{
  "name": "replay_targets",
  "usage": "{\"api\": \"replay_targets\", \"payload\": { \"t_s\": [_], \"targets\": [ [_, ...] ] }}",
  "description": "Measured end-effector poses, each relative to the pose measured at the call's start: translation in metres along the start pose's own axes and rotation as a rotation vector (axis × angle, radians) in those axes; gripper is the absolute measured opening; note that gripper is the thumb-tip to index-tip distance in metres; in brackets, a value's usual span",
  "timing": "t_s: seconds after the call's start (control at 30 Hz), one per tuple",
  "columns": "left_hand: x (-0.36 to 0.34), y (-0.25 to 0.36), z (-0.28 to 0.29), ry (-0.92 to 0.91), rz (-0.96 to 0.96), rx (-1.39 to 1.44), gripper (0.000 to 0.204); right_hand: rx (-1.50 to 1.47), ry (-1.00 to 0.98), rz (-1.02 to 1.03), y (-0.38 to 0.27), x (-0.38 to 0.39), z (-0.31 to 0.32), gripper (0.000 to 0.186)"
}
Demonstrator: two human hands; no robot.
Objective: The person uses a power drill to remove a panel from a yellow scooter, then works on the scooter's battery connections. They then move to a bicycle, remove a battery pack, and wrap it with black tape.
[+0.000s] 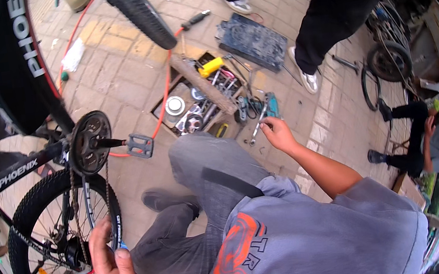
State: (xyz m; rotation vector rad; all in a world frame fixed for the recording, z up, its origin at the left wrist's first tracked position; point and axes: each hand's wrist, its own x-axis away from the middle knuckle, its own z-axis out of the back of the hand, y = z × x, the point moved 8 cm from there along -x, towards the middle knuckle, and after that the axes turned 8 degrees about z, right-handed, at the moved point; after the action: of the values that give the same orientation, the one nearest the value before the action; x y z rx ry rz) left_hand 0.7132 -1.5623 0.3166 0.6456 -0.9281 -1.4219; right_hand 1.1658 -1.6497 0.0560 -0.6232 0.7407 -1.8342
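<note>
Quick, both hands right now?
Left hand: open, loosely curled beside the bike tire; can't tell if touching.
Right hand: closed, fingers pinching a silver wrench.

Soft daylight, curved edges, slight blur

Out from the right hand [280, 134], three o'clock is a clear lane over open paving [339, 122]! Swing to twelve and it tightens: a teal tool [271, 105] just beyond the fingers, a dark flat case [252, 41] farther on, a bystander's leg [318, 37] shutting off one. Ten is blocked by the toolbox [184, 89], a brown bar [203, 85] lying across it; nine by the bent knee [202, 154]. Over to the left hand [115, 269]: rear wheel [21, 251] crowding ten, trouser leg [172, 260] walling three, a narrow strip of paving running up at one, the pedal [140, 146] hanging over it.
</note>
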Motion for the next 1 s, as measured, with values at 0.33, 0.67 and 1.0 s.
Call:
{"api": "replay_targets", "payload": {
  "t_s": [0.33,0.67,1.0],
  "targets": [
    [-0.007,-0.02,-0.045,-0.05,0.143,0.033,0.046,0.274,0.201,-0.191,0.145,-0.046,-0.059,0.023],
    [0.015,0.032,-0.082,-0.4,-0.057,-0.053,0.037,0.473,0.0,-0.354,0.121,-0.11,-0.089,0.04],
    [-0.025,0.011,-0.109,-0.501,-0.186,-0.178,0.033,0.318,-0.498,-0.224,0.117,0.003,-0.121,0.038]
  ]
}}
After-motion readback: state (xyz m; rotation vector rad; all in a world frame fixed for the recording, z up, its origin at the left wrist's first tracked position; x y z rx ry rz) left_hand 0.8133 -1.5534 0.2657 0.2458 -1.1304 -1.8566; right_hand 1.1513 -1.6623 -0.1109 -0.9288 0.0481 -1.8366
